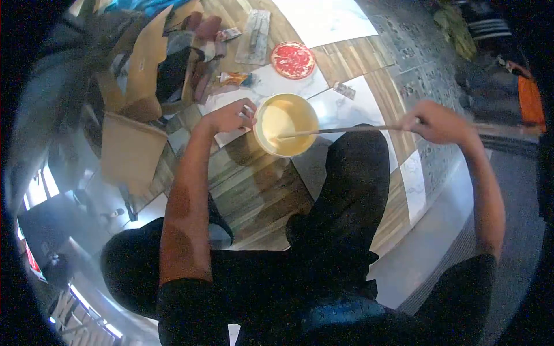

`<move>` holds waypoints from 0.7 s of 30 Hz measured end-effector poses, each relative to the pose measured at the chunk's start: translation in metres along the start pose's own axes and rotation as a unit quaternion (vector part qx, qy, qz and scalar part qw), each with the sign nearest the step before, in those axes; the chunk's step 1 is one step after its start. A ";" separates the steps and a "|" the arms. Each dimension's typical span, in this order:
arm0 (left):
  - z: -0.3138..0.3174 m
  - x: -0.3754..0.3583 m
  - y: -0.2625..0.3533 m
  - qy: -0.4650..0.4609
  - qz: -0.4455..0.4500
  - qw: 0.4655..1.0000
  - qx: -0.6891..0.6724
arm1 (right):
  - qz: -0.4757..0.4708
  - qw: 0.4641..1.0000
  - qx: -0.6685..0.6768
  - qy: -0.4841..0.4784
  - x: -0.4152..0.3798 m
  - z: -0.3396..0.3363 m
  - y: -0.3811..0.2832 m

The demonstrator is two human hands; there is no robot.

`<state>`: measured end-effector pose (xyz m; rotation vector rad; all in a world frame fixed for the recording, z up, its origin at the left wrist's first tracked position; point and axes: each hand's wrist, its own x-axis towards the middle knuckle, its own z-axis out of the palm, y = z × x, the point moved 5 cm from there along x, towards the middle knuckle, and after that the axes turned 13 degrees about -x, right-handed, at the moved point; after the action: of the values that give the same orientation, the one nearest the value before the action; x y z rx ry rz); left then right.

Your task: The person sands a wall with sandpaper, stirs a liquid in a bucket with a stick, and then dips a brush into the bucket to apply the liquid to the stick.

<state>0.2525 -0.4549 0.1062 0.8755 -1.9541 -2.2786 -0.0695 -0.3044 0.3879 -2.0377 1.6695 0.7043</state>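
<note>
A bucket (pixel 314 109) of pale yellow, creamy liquid stands on the floor in front of my knee. My left hand (pixel 232 117) is at its left rim, with curled fingers gripping the edge. A long thin stick (pixel 358 130) runs almost level from my right hand (pixel 437 122) into the bucket, and its far end sits in the liquid. My right fingers are wrapped round the stick, which also extends out beyond the hand to the right. Behind the bucket lies a round red lid (pixel 293 60) smeared with pale patches.
An open cardboard box (pixel 138 75) with dark things in it stands at the left. A long flat grey piece (pixel 254 37) and a small colourful packet (pixel 235 78) lie beyond the bucket. A small card (pixel 344 90) lies to its right. Dark and orange items (pixel 530 104) are at far right.
</note>
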 end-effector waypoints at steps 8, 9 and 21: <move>0.002 0.000 0.003 0.024 -0.023 0.999 -0.008 | 0.121 0.984 0.119 -0.055 -0.063 0.034 0.025; 0.003 0.002 0.001 0.005 0.001 1.000 -0.011 | 0.161 0.971 0.153 -0.090 -0.070 0.039 0.025; 0.003 -0.001 0.009 0.015 0.014 0.999 0.029 | 0.217 0.948 0.233 -0.004 -0.134 0.042 0.056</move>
<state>0.2491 -0.4539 0.1145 0.8761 -2.0149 -2.1909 -0.1508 -0.1862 0.4376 -1.3558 2.0691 0.3891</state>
